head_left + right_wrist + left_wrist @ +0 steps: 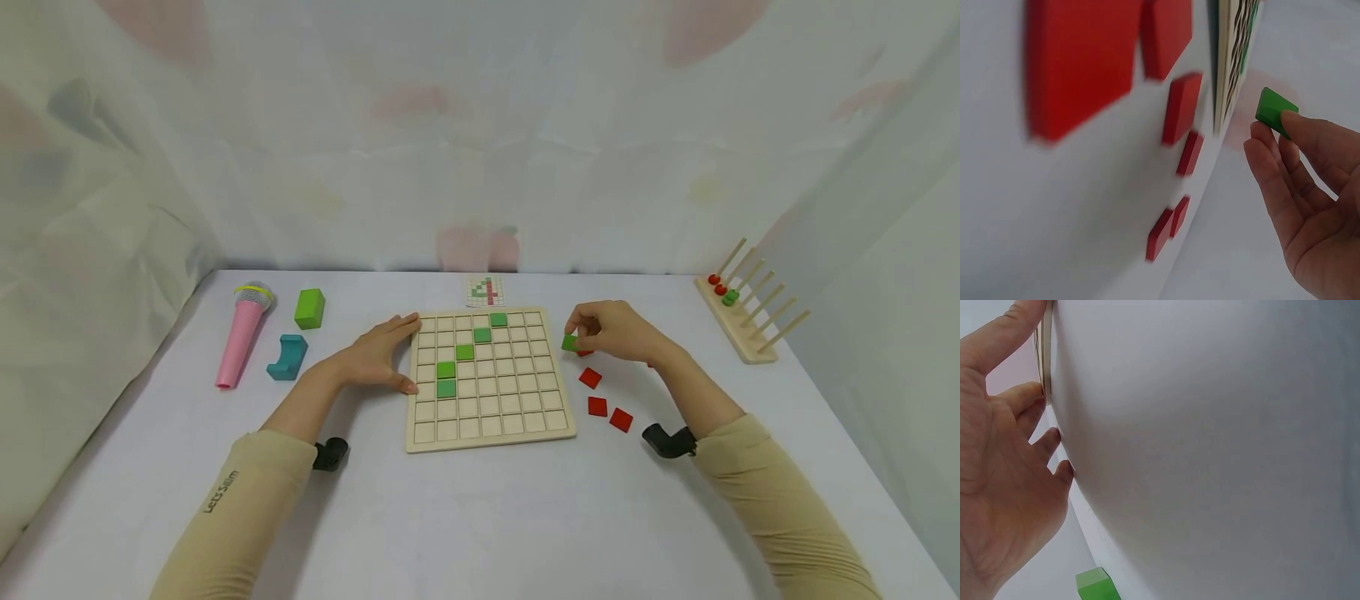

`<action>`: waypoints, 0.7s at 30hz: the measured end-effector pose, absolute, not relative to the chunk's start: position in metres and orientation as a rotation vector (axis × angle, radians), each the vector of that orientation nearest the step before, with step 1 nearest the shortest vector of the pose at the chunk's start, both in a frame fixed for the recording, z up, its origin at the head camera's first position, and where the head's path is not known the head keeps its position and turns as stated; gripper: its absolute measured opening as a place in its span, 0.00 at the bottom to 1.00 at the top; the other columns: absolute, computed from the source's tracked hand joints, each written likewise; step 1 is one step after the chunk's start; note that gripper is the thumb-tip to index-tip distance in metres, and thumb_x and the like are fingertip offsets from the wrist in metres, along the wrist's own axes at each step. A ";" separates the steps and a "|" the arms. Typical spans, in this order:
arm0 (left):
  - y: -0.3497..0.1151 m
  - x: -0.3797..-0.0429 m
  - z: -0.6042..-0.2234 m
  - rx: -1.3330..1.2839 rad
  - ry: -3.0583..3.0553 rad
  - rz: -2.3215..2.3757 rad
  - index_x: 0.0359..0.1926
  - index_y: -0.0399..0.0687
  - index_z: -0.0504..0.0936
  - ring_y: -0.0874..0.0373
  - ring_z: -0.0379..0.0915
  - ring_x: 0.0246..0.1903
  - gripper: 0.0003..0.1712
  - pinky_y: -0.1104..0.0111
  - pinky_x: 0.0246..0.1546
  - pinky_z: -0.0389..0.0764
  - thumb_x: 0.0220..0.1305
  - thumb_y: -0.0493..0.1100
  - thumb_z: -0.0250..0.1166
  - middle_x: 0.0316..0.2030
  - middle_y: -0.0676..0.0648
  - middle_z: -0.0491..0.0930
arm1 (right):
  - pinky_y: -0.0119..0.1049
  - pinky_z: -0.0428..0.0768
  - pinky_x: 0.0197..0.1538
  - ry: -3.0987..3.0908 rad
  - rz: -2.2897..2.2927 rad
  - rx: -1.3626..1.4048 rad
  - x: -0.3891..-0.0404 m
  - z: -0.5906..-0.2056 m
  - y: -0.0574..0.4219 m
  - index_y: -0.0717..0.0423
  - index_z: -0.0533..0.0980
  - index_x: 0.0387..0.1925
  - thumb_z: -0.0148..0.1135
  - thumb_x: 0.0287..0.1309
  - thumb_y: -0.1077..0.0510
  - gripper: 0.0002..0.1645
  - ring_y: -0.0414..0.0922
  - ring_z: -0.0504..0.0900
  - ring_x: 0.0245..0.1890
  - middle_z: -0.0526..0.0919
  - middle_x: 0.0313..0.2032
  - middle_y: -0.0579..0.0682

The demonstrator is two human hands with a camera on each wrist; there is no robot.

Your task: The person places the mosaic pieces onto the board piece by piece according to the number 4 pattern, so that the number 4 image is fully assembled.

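A wooden grid board [491, 445] lies flat in the middle of the table, with several green tiles [465, 352] running up it in a slanting line. My left hand [373, 354] rests at the board's left edge, thumb and fingers spread and touching it. Beyond the board's right edge, my right hand [618, 331] pinches a green square tile [1274, 107] between thumb and fingertips, raised off the table. Several red tiles [590, 377] lie loose below and beside that hand; one is partly hidden under it.
A small pattern card [484, 292] sits behind the board. To the left are a pink toy microphone [242, 337], a green block [309, 308] and a teal curved block [287, 357]. A wooden peg rack [738, 321] with red and green beads stands at the right.
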State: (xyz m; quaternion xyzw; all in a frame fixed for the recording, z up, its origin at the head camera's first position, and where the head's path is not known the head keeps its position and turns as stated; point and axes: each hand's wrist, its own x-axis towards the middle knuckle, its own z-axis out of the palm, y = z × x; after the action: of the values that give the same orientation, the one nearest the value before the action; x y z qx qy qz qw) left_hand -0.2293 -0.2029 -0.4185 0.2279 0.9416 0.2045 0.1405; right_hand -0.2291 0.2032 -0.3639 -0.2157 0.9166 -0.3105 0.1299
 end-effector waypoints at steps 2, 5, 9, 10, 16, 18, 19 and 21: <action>-0.203 -0.230 -0.419 0.656 2.718 0.590 0.77 0.39 0.52 0.34 0.39 0.78 0.68 0.38 0.75 0.49 0.42 0.60 0.78 0.79 0.41 0.48 | 0.32 0.76 0.36 2.643 -0.926 -0.677 -0.228 -0.363 0.193 0.54 0.80 0.40 0.66 0.57 0.63 0.08 0.42 0.77 0.31 0.79 0.28 0.48; -0.202 -0.230 -0.419 0.653 2.714 0.584 0.77 0.40 0.52 0.35 0.39 0.78 0.67 0.38 0.75 0.48 0.43 0.59 0.78 0.79 0.41 0.47 | 0.34 0.78 0.40 2.619 -0.944 -0.730 -0.226 -0.362 0.180 0.53 0.81 0.39 0.65 0.57 0.64 0.08 0.43 0.78 0.34 0.80 0.28 0.47; -0.202 -0.230 -0.419 0.654 2.716 0.575 0.77 0.39 0.51 0.35 0.39 0.78 0.67 0.38 0.75 0.48 0.44 0.59 0.78 0.79 0.41 0.47 | 0.35 0.79 0.44 2.580 -0.949 -0.768 -0.226 -0.363 0.163 0.52 0.81 0.39 0.65 0.57 0.63 0.08 0.43 0.79 0.36 0.80 0.28 0.46; -0.202 -0.230 -0.419 0.651 2.715 0.575 0.77 0.39 0.51 0.35 0.38 0.78 0.67 0.38 0.75 0.48 0.44 0.59 0.78 0.79 0.41 0.47 | 0.35 0.78 0.45 2.571 -0.949 -0.774 -0.226 -0.364 0.160 0.52 0.81 0.39 0.65 0.57 0.63 0.08 0.43 0.79 0.36 0.80 0.28 0.46; -0.202 -0.230 -0.417 0.645 2.715 0.577 0.77 0.39 0.51 0.35 0.39 0.78 0.66 0.38 0.75 0.48 0.44 0.58 0.78 0.79 0.41 0.47 | 0.34 0.78 0.42 2.512 -0.970 -0.818 -0.229 -0.369 0.137 0.50 0.81 0.38 0.65 0.58 0.62 0.07 0.43 0.79 0.34 0.78 0.29 0.46; -0.202 -0.228 -0.416 0.644 2.712 0.583 0.77 0.40 0.51 0.35 0.39 0.78 0.66 0.37 0.75 0.48 0.44 0.57 0.78 0.79 0.41 0.46 | 0.33 0.78 0.41 2.507 -0.962 -0.856 -0.230 -0.370 0.129 0.50 0.81 0.38 0.66 0.58 0.63 0.07 0.42 0.79 0.34 0.79 0.29 0.46; -0.202 -0.228 -0.415 0.644 2.710 0.586 0.77 0.40 0.51 0.35 0.39 0.78 0.66 0.37 0.74 0.48 0.44 0.57 0.78 0.79 0.41 0.46 | 0.33 0.78 0.41 2.503 -0.959 -0.869 -0.230 -0.370 0.125 0.51 0.82 0.38 0.66 0.57 0.63 0.07 0.42 0.78 0.33 0.78 0.29 0.46; -0.202 -0.227 -0.414 0.644 2.705 0.591 0.77 0.40 0.51 0.35 0.38 0.78 0.66 0.36 0.74 0.48 0.44 0.57 0.78 0.79 0.42 0.46 | 0.32 0.79 0.41 2.494 -0.946 -0.906 -0.231 -0.370 0.118 0.52 0.82 0.39 0.67 0.57 0.63 0.08 0.41 0.78 0.32 0.79 0.29 0.46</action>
State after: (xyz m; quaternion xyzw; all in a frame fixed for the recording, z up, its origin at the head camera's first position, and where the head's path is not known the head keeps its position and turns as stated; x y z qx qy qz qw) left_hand -0.2268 -0.2023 -0.4140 0.2239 0.9409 0.2057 0.1491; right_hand -0.2314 0.1177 -0.3702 -0.3173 0.8737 -0.3315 0.1614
